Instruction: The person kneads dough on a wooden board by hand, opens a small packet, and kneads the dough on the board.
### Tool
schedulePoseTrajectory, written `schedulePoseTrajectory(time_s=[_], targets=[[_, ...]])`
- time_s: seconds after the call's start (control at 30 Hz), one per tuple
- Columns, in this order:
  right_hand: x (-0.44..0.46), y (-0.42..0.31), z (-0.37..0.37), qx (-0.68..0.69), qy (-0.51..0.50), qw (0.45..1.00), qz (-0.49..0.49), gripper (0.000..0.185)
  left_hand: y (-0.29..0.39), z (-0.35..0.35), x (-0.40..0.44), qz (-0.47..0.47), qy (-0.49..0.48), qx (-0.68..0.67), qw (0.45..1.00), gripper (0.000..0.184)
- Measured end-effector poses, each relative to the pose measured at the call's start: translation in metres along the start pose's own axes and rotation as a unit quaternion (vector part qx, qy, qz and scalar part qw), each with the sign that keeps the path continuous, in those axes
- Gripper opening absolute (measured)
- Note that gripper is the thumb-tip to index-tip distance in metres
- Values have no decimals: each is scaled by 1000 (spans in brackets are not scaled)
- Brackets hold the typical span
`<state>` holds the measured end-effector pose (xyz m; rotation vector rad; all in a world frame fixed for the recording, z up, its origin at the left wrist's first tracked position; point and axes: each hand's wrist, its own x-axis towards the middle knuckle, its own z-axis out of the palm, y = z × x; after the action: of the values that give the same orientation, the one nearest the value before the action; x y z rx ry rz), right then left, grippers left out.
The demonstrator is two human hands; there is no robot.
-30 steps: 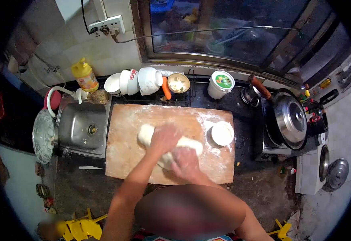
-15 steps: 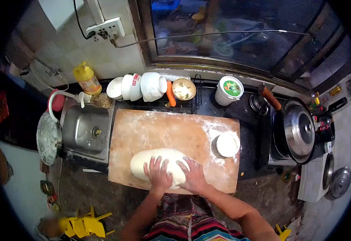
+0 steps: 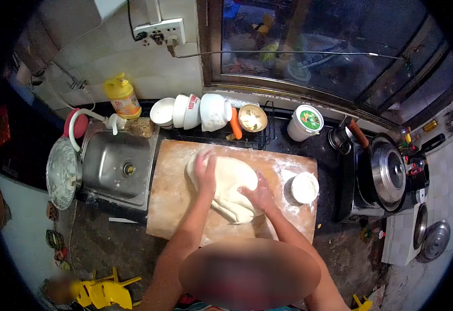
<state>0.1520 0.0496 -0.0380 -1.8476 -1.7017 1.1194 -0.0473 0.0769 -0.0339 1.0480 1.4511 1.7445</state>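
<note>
So, 2 hands (image 3: 205, 170) (image 3: 259, 194) on 1 dough (image 3: 230, 181) atop 1 brd (image 3: 165, 199).

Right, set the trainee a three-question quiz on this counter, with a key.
1. What do the left hand and right hand both touch?
a) the yellow bottle
b) the dough
c) the lidded pot
2. True or false: the round container of white powder stands on the wooden board, apart from the dough.
3. Fill in: from the person's side, the metal sink lies to the ____ of the board.

Key: 1 b; 2 true; 3 left.
</note>
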Motion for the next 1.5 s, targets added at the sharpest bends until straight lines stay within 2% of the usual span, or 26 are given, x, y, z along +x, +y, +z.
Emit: schedulePoseTrajectory(time_s=[0.03, 0.1, 0.13, 0.27, 0.33, 0.43, 0.5, 0.53, 0.57, 0.6, 0.63, 0.67, 0.7, 0.8, 0.83, 0.87, 0.9, 0.93, 0.97, 1.03, 1.13, 1.23, 1.33, 1.37, 1.47, 1.5], targets=[[-4, 1, 2, 6, 10, 1000, 2, 98, 44, -19, -31, -68, 96, 78, 990, 26], [-15, -10, 4, 5, 26, 1000, 6, 94, 19, -71, -92, -285, 112, 111, 945, 34], [-20, -14, 11, 58, 13, 998, 27, 91, -25, -90, -131, -358, 60, 36, 931, 39], [-64, -24, 46, 270, 8, 958, 94, 73, -21, -74, -163, -281, 38, 67, 957, 53], [-84, -43, 40, 464, -136, 858, 171, 72, 43, -80, -132, -351, 1, -39, 936, 59], [-106, -46, 49, 654, -202, 710, 169, 75, 138, -62, -103, -251, -69, 152, 954, 61], [-121, -46, 42, 631, -208, 727, 172, 74, 133, -39, -108, -95, -137, 281, 945, 58], [-126, -42, 36, 619, -208, 738, 172, 73, 144, -21, -108, -62, -197, 344, 916, 57], [-124, -18, 37, 514, -181, 812, 210, 62, 139, -2, -116, -29, -229, 400, 887, 56], [-119, 21, 35, 345, -125, 927, 73, 53, 128, 14, -124, 3, -260, 453, 853, 56], [-114, 61, 33, 131, -20, 991, -28, 46, 115, 24, -136, -11, -275, 418, 866, 55], [-120, 59, 12, 46, 83, 995, -8, 41, 100, 33, -150, -25, -287, 382, 878, 53], [-122, 47, -12, 22, 98, 994, -38, 38, 92, 42, -157, -40, -298, 345, 889, 52], [-127, 16, -43, -80, 87, 989, -87, 29, 104, 21, -154, -121, -363, 165, 909, 43], [-122, 8, -37, -139, 56, 985, -85, 28, 129, 13, -146, -240, -300, 188, 904, 35], [-115, -1, -30, -196, 25, 977, -85, 26, 97, -7, -136, -141, -234, 254, 928, 31], [-110, -10, -23, -263, 9, 952, -154, 24, 80, -21, -126, -110, -111, 333, 930, 33], [-101, -11, -11, -277, -9, 946, -166, 23, 73, -40, -104, -24, -81, 371, 925, 38], [-89, -10, 4, -289, -27, 940, -178, 21, 63, -51, -81, -113, -44, 463, 878, 44], [-69, -23, 20, -290, -39, 937, -192, 18, -11, -84, -52, -83, -24, 445, 891, 52], [-42, -45, 36, -285, -39, 941, -181, 15, -52, -92, -22, -295, -171, 351, 872, 63], [-2, -65, 55, -312, -55, 937, -148, 16, -68, -84, -24, -192, -77, 423, 882, 67], [31, -86, 61, -303, -62, 941, -137, 20, -53, -85, 5, -353, -173, 344, 853, 62], [40, -89, 64, -290, -63, 945, -138, 22, -51, -83, 5, -362, -120, 288, 879, 51], [46, -87, 59, -235, -90, 958, -138, 25, -40, -72, -4, -288, -69, 273, 915, 44], [40, -82, 54, -216, -103, 961, -137, 26, 5, -55, -12, -236, -86, 277, 927, 36]])
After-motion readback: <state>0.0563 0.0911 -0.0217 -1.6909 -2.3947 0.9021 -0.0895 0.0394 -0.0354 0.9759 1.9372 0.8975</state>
